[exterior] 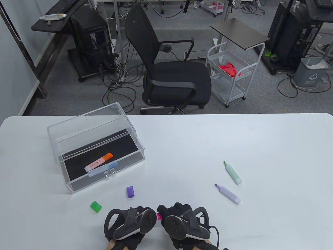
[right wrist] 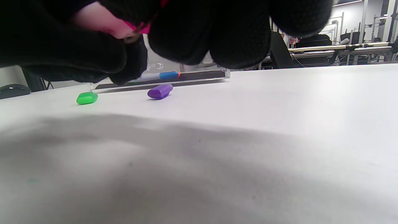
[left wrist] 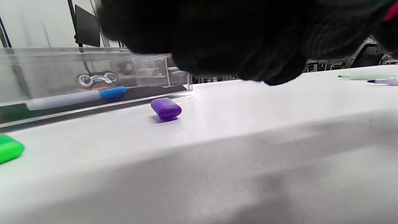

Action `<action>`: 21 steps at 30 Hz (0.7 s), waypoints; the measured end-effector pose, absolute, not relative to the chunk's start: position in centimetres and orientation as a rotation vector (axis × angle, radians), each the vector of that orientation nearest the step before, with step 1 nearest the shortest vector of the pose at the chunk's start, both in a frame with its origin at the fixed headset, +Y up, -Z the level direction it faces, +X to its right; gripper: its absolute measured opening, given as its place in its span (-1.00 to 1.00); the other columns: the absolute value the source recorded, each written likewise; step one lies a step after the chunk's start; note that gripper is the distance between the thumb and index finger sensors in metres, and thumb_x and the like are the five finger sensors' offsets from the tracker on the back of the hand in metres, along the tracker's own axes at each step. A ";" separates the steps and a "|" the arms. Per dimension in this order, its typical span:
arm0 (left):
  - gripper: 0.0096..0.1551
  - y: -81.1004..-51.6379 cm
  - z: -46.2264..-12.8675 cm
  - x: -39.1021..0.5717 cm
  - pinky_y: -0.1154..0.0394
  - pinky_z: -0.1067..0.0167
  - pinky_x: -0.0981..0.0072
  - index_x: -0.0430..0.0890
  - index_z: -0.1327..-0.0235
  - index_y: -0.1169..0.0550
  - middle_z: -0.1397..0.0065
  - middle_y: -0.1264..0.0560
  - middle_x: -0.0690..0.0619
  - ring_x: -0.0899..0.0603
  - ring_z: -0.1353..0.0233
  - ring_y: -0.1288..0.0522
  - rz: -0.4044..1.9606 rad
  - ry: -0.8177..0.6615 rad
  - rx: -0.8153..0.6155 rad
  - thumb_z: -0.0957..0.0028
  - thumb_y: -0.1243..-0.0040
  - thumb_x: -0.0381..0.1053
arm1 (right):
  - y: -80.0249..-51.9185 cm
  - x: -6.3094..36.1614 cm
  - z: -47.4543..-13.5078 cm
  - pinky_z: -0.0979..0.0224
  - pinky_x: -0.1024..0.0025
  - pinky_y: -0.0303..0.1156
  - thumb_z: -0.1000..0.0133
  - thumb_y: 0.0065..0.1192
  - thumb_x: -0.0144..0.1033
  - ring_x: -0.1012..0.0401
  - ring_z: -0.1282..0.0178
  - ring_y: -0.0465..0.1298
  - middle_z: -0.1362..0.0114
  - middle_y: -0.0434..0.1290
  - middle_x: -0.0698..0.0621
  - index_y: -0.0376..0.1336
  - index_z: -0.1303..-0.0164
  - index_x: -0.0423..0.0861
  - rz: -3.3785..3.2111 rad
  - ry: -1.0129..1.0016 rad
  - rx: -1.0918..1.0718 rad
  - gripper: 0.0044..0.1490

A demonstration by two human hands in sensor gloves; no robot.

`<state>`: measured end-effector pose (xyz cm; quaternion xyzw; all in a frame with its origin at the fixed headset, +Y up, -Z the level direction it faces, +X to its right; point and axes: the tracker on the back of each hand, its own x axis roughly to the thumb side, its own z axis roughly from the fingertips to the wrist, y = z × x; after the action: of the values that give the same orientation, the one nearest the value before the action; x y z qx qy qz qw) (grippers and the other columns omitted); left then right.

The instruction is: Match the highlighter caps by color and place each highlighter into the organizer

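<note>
Right, table view first: my left hand (exterior: 130, 221) and right hand (exterior: 182, 221) sit knuckle to knuckle at the near edge of the white table (exterior: 234, 140), with a sliver of a pink highlighter (exterior: 159, 216) showing between them. Trackers cover the fingers, so I cannot tell the grip from up here. The clear organizer (exterior: 95, 147) sits far left with an orange-capped highlighter (exterior: 98, 162) and a blue-capped highlighter (exterior: 102, 169) inside. A purple cap (exterior: 130, 192) and a green cap (exterior: 96, 206) lie loose in front of it. Off to the right, an uncapped green highlighter (exterior: 232, 173) and an uncapped purple highlighter (exterior: 228, 194) lie near each other, apart.

Left wrist view now: gloved fingers (left wrist: 217, 37) curl down from the top, a speck of pink at the upper right corner; what they grasp, I cannot tell. The purple cap rests just before the organizer's front wall.

Right wrist view: my fingers (right wrist: 192, 34) are curled round the pink highlighter, its pale pink body and bright pink part peeking out.
</note>
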<state>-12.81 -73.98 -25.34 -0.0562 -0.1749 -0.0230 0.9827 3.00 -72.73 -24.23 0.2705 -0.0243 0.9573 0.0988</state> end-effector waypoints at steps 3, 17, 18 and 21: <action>-0.47 -74.2 -25.5 -13.0 -0.66 0.36 0.34 0.14 -0.10 -0.51 0.19 -0.60 0.31 0.13 0.41 -0.65 -0.024 -0.343 -0.124 0.09 -0.10 0.32 | -72.9 3.2 -24.4 -0.28 -0.13 0.38 0.02 0.19 -0.18 0.01 -0.18 0.55 -0.05 0.60 -0.06 0.23 -0.34 -0.07 2.823 -0.053 0.767 -0.32; -0.44 -74.4 -26.1 -15.0 -0.65 0.22 0.33 0.19 -0.19 -0.46 0.09 -0.58 0.33 0.11 0.29 -0.66 -0.012 -0.225 -0.113 0.05 -0.08 0.34 | -73.6 5.5 -25.5 -0.51 -0.31 0.05 0.03 0.23 0.02 -0.10 -0.54 0.25 -0.57 0.26 -0.09 0.02 -0.50 0.10 2.770 0.070 0.562 -0.13; -0.44 -74.3 -26.2 -15.2 -0.65 0.21 0.33 0.18 -0.19 -0.46 0.08 -0.58 0.33 0.11 0.27 -0.66 -0.007 -0.212 -0.114 0.05 -0.07 0.34 | -73.6 5.7 -25.5 -0.51 -0.33 0.02 0.03 0.23 0.02 -0.11 -0.58 0.21 -0.59 0.23 -0.08 0.02 -0.50 0.11 2.771 0.075 0.545 -0.13; -0.42 -74.3 -26.9 -16.2 -0.64 0.16 0.31 0.18 -0.24 -0.43 0.03 -0.56 0.32 0.09 0.23 -0.66 0.001 -0.173 -0.125 0.04 -0.06 0.34 | -73.6 6.5 -25.7 -0.53 -0.36 -0.04 0.04 0.23 0.04 -0.10 -0.66 0.11 -0.65 0.17 -0.06 0.04 -0.50 0.13 2.802 0.067 0.480 -0.13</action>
<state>-16.20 -74.25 -26.89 -0.0624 -0.0865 0.0004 0.9943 6.47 -73.57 -25.75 0.1668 0.0232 0.9744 0.1486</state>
